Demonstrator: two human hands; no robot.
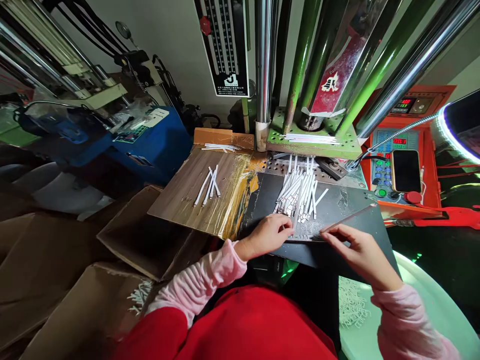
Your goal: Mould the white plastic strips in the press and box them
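On the black work board lies a loose pile of thin white strips, their ends toward me. My left hand is at the near edge of the pile, thumb and forefinger pinched on the lower end of a narrow translucent strip that points away from me. Farther right, my right hand pinches the near end of another thin, clear-looking strip, which slants up to the right over the board. Both hands are just above the board's front edge.
A green press plate with several white strips stands behind the pile. More strips lie on a taped wooden board at left. Cardboard boxes, a pale green tub, an orange control box and a phone surround the bench.
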